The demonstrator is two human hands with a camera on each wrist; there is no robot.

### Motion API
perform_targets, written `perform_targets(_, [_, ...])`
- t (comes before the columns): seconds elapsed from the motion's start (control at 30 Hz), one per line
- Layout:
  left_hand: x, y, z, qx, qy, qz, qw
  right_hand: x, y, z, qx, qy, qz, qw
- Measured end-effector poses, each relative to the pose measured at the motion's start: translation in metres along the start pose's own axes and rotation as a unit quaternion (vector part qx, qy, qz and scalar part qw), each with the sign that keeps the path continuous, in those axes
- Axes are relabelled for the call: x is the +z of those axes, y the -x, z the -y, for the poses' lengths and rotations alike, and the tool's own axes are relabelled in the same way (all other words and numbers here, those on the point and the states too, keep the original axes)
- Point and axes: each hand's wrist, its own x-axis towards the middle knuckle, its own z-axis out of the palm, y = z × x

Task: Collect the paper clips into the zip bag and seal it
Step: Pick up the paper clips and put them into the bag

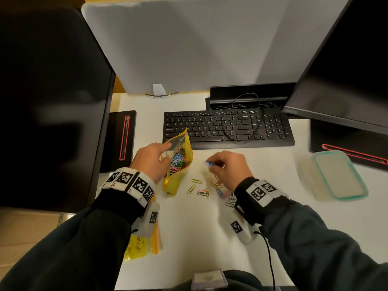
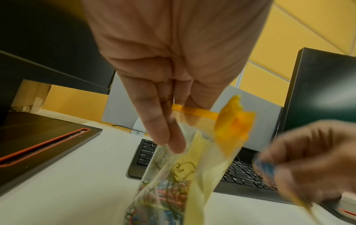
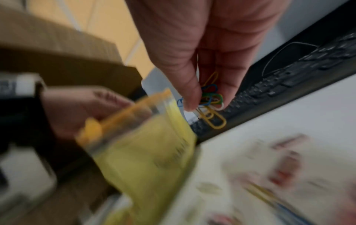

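Left hand (image 1: 152, 159) gripping the yellow zip bag (image 1: 178, 162) by its upper edge, fingers (image 2: 163, 121) and thumb pinched across the orange zip strip, mouth held open and tilted toward the right. Bag lifted off the white desk (image 1: 262, 175), just near of the black keyboard (image 1: 226, 128), already loaded with a tangle of coloured paper clips (image 1: 178, 161).

Right hand (image 1: 227, 168) just right of the bag's mouth, apart from it, fingertips (image 3: 189, 97) closed tight on a small bunch of clips (image 3: 210, 99): blue, green, white and yellow, with 1 yellow clip dangling lowest.

More loose clips (image 1: 201, 189) scattered on the desk below and near of the right hand, between the 2 wrists.

At far right on the desk, a clear container lid with teal rim (image 1: 340, 175). Spare yellow bags (image 1: 140, 244) lying under the left forearm. Dark monitors (image 1: 48, 91) on both sides.
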Motion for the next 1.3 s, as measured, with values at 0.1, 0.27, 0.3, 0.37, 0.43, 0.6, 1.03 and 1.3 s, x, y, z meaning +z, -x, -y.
perform_targets(0.1, [0.001, -0.001, 0.0, 0.004, -0.008, 0.005, 1.0, -0.014, -0.005, 0.042, -0.031, -0.126, -0.064, 0.989])
perform_targets(0.27, [-0.001, -0.002, -0.002, -0.003, -0.018, 0.002, 1.0, -0.001, -0.022, 0.083, -0.05, -0.126, -0.02, 0.991])
perform_targets(0.3, [0.0, -0.001, -0.002, -0.008, -0.014, -0.001, 1.0, 0.003, -0.022, 0.083, -0.045, -0.123, -0.004, 0.991])
perform_targets(0.37, [0.001, 0.0, -0.001, -0.014, -0.007, -0.004, 1.0, 0.005, -0.022, 0.078, -0.037, -0.137, 0.002, 0.99])
perform_targets(0.43, [0.001, 0.0, 0.001, -0.01, -0.007, -0.004, 1.0, -0.002, -0.021, 0.069, -0.026, -0.164, -0.035, 0.986])
perform_targets(0.6, [0.003, -0.003, 0.003, 0.003, -0.013, 0.001, 1.0, -0.025, -0.001, 0.002, 0.08, -0.01, 0.026, 0.996])
perform_targets(1.03, [0.005, -0.003, 0.003, 0.008, -0.02, 0.0, 1.0, 0.022, 0.007, -0.024, 0.045, 0.117, 0.07, 0.99])
perform_targets(1.3, [0.006, -0.001, 0.002, 0.004, -0.011, -0.007, 1.0, 0.006, 0.011, -0.05, -0.093, 0.276, 0.238, 0.926])
